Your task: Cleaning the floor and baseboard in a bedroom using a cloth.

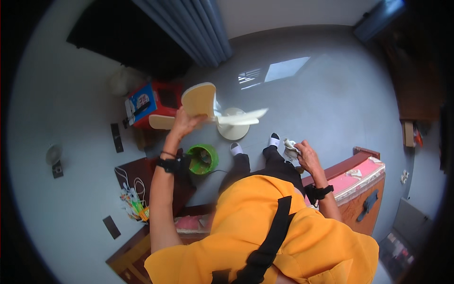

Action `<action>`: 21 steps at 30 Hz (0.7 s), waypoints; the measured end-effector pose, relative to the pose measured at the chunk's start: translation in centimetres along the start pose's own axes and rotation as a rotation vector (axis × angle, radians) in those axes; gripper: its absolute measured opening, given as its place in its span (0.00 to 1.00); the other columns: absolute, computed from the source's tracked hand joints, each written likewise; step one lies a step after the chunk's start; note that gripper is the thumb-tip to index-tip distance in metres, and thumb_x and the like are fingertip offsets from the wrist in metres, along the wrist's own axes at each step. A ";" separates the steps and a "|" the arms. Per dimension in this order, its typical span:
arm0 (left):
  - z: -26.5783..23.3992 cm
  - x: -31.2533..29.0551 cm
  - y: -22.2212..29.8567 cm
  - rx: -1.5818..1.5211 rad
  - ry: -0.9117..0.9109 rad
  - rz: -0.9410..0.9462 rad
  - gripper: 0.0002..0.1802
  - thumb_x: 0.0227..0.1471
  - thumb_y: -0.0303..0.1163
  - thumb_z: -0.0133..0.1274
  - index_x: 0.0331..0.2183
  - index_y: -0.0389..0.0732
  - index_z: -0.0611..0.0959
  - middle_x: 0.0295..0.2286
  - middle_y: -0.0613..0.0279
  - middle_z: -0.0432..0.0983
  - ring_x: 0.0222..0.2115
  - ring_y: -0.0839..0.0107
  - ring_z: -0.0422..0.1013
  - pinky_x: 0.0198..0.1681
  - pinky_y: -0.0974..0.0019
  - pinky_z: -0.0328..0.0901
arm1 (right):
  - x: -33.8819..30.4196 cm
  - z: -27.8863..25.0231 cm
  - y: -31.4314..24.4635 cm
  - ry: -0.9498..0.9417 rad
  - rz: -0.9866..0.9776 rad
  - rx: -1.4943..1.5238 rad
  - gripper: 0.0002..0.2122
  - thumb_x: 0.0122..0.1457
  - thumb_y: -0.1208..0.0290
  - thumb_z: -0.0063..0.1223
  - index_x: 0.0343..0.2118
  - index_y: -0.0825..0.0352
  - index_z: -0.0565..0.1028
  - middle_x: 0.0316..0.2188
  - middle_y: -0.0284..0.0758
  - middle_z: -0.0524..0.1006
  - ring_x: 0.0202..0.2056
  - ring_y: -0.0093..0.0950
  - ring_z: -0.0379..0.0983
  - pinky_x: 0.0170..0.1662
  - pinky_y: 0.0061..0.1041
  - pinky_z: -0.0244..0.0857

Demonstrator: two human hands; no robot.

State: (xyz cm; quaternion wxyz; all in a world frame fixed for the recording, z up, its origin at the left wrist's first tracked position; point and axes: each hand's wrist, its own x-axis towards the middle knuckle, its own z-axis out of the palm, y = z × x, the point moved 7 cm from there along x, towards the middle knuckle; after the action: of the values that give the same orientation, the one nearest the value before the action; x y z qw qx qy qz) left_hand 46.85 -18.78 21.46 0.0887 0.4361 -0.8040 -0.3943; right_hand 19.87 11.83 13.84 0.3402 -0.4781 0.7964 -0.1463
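A pale cream pedestal fan without a guard stands in front of me, its round base (233, 133) on the floor. My left hand (184, 124) is closed on one of its blades, near the hub. The upper fan blade (198, 98) rises beyond my fingers, and another blade (161, 122) shows to their left. A lighter, blurred blade (243, 117) points right. My right hand (307, 156) pinches a crumpled whitish cloth (290, 149) at hip height, apart from the fan.
A green bin (215, 163) with litter inside stands below my left forearm. Left of the fan is a red box (153, 113) with a blue panel. A dark brown table (158, 177) holds cables. Behind me are reddish wooden bed rails (331, 165) and pink bedding (347, 180).
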 end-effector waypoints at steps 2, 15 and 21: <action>-1.2 2.7 -0.1 -0.036 0.012 0.029 0.19 0.36 0.34 0.58 0.34 0.38 0.79 0.28 0.55 0.76 0.30 0.63 0.73 0.34 0.65 0.66 | -0.9 0.4 -1.2 0.055 -0.016 0.019 0.14 0.43 0.82 0.46 0.35 0.63 0.70 0.31 0.40 0.66 0.35 0.43 0.66 0.37 0.38 0.61; -4.0 11.3 -1.6 -0.290 -0.192 -0.039 0.20 0.38 0.30 0.58 0.37 0.35 0.76 0.32 0.58 0.74 0.32 0.69 0.70 0.35 0.68 0.65 | -9.9 6.3 -2.1 0.277 0.239 0.122 0.13 0.44 0.81 0.47 0.36 0.63 0.69 0.32 0.39 0.65 0.37 0.42 0.66 0.38 0.36 0.61; -4.0 11.9 -0.6 -0.270 -0.210 -0.125 0.23 0.38 0.32 0.59 0.40 0.37 0.74 0.33 0.59 0.73 0.31 0.68 0.70 0.33 0.66 0.66 | -11.9 8.0 -3.0 0.312 0.274 0.101 0.13 0.44 0.81 0.47 0.36 0.64 0.69 0.31 0.39 0.65 0.37 0.42 0.66 0.39 0.36 0.61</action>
State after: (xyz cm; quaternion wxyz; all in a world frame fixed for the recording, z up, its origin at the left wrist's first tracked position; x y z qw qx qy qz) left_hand 41.97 -30.32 21.37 0.0370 0.4258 -0.7200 -0.5468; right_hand 31.00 21.27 14.51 0.2529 -0.3191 0.8888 -0.2106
